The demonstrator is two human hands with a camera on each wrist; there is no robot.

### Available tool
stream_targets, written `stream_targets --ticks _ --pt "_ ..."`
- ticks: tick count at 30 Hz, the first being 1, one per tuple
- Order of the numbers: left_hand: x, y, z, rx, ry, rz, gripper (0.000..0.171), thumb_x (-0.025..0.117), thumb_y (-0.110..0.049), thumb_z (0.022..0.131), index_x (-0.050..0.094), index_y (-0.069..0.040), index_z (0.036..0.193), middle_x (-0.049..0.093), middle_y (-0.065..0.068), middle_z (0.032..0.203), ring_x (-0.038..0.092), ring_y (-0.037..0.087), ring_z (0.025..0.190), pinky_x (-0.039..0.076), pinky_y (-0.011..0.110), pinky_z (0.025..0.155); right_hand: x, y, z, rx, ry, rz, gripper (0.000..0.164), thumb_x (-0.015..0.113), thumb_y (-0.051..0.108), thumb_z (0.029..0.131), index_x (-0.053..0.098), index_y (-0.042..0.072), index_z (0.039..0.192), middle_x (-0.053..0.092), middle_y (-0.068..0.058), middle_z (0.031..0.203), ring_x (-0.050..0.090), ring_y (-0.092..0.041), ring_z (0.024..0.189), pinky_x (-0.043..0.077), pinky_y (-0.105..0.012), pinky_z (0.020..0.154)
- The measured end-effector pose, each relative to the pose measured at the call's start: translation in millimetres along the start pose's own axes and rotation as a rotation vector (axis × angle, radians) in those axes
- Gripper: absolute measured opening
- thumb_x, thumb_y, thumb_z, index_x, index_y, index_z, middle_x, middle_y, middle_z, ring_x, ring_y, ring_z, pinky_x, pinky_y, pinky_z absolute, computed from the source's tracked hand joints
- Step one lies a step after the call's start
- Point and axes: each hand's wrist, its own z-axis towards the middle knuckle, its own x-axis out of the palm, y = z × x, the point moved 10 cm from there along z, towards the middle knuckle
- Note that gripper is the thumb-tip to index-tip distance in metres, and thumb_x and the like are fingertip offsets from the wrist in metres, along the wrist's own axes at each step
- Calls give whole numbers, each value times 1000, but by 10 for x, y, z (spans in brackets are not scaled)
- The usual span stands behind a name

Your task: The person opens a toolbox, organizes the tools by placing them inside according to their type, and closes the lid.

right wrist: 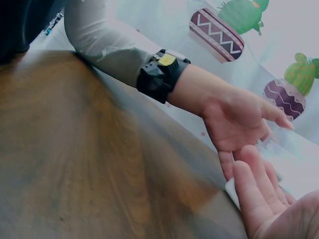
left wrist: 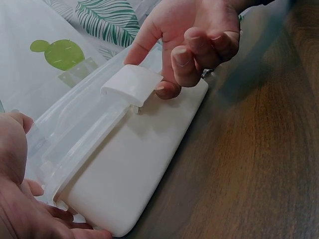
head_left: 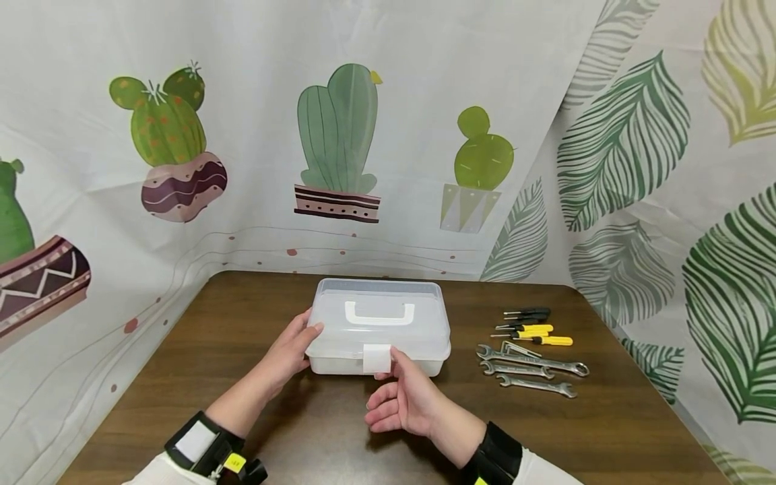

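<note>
A white plastic toolbox (head_left: 378, 313) with a clear lid and a white carry handle (head_left: 380, 320) sits on the table, its lid down. My left hand (head_left: 292, 350) rests against the box's left end, thumb on the lid's edge and fingers, fairly straight, along the side; the left wrist view shows this hand (left wrist: 30, 199) at the box's near corner. At the front, my right hand (head_left: 406, 397) pinches the white latch (head_left: 377, 358) at its right edge between thumb and index finger. Its other fingers are loosely bent. In the left wrist view the latch (left wrist: 132, 84) stands out from the box front.
Right of the box lie several wrenches (head_left: 536, 386), hex keys (head_left: 520, 349), yellow-handled screwdrivers (head_left: 554, 341) and black-handled ones (head_left: 536, 312). The brown wooden table (head_left: 230, 323) ends at a printed cloth backdrop (head_left: 254, 168) behind and at the sides.
</note>
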Motion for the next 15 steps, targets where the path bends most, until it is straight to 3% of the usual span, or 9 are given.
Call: stream_targets --ticks 15 --pt "4 4 3 1 -4 -7 68 44 -48 109 18 -21 165 34 15 164 42 38 146 37 67 115 -13 -3 70 50 80 -15 68 34 73 97 36 9 118 72 -2 71 75 -22 65 62 -41 66"
